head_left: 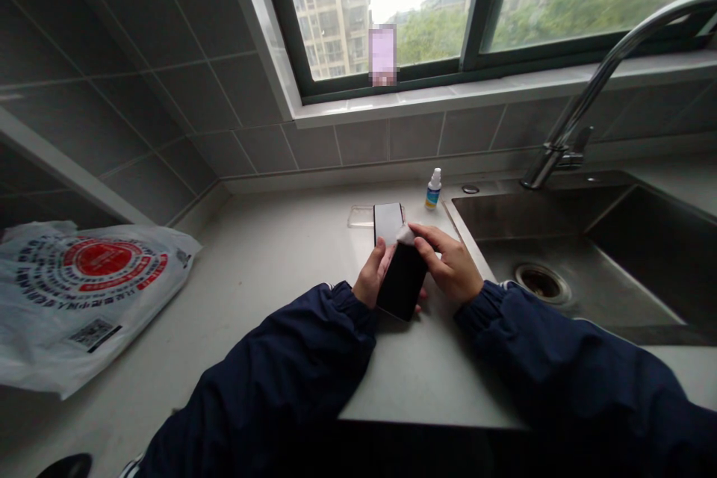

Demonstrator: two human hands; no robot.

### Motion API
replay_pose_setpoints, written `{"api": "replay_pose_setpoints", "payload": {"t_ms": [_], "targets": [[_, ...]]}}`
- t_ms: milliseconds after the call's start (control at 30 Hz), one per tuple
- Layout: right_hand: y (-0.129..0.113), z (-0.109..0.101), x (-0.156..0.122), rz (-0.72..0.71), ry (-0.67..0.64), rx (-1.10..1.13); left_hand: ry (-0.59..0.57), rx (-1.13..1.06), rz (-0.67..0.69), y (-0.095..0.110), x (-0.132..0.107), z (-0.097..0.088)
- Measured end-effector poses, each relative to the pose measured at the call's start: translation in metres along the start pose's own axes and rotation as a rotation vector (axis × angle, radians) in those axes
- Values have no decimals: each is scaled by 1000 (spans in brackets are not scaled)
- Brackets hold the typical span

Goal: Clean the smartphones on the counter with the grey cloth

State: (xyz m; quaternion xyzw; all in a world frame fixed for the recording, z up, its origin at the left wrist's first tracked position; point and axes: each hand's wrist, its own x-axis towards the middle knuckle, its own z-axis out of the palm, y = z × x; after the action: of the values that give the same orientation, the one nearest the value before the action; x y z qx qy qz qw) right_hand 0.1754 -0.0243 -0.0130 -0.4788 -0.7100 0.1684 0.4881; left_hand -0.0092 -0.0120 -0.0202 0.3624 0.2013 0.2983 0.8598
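A black smartphone (402, 282) lies tilted in my left hand (370, 278), whose thumb runs along its left edge and whose fingertips show at the right. Against the phone's upper end, my right hand (448, 263) pinches a small white cloth or tissue (406, 235). Just behind, a second phone-shaped slab with a pale face (388, 220) rests on the counter, partly covered by my hands. Under or beside it is a clear phone case (359, 216). A small bottle with a white cap and a blue and yellow label (433, 190) stands upright behind my right hand.
To the right is a steel sink (616, 299) with a drain (541, 282) and a curved faucet (594, 82). A printed white plastic bag (89, 291) lies at the left of the pale counter (269, 246). A window (386, 7) is behind.
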Motion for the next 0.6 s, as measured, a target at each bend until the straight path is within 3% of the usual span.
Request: {"api": "replay_pose_setpoints", "payload": {"t_ms": [433, 600], "targets": [[4, 1, -1, 198, 90, 44, -45, -45, 92, 2, 1, 3], [2, 2, -2, 64, 72, 27, -33, -25, 51, 1, 3, -1]]}}
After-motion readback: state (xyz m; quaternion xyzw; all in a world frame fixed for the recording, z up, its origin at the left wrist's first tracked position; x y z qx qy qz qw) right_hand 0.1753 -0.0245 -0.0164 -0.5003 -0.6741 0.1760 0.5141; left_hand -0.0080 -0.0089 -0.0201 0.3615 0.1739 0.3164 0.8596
